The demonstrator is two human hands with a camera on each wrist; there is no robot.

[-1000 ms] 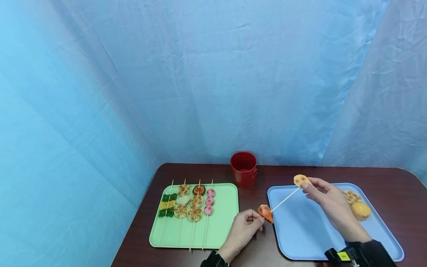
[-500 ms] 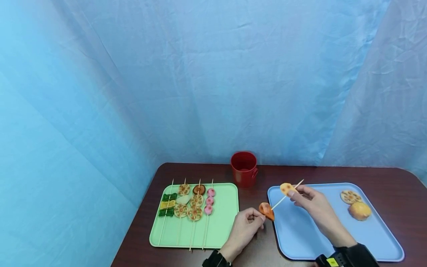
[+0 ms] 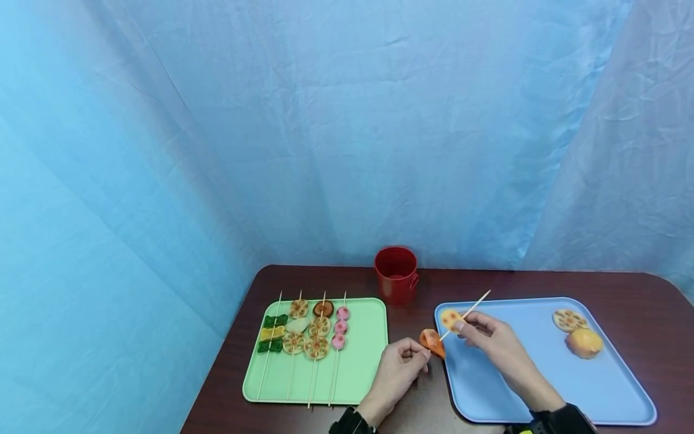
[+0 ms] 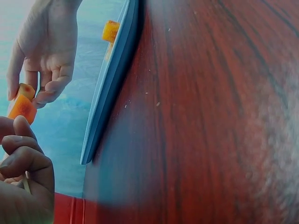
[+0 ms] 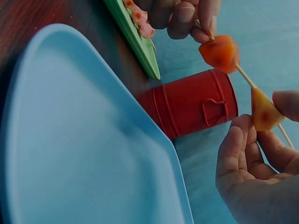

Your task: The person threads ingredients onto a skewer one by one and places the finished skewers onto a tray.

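Note:
My left hand (image 3: 400, 367) pinches a wooden skewer (image 3: 479, 302) just below an orange food piece (image 3: 432, 342) threaded on it. The skewer slants up and right over the left edge of the blue tray (image 3: 520, 398). Thumb and fingers of my right hand (image 3: 496, 346) pinch a yellow, brown-spotted food piece (image 3: 450, 319) farther up. In the right wrist view the stick passes through this yellow piece (image 5: 265, 113), and bare stick separates it from the orange piece (image 5: 220, 53). The left wrist view shows both hands, with the skewer mostly hidden.
On the blue tray lie a lotus root slice (image 3: 569, 320) and a round yellow-brown piece (image 3: 584, 343). A green tray (image 3: 368, 337) at left bears several loaded skewers, one with pink balls (image 3: 340, 327). Behind, between the trays, stands a red cup (image 3: 396, 277). Blue cloth hangs behind the table.
My right hand has moved left and down with the yellow piece, sliding it along the skewer toward the orange one. The skewer's tip now sticks out beyond it. My left hand has hardly moved.

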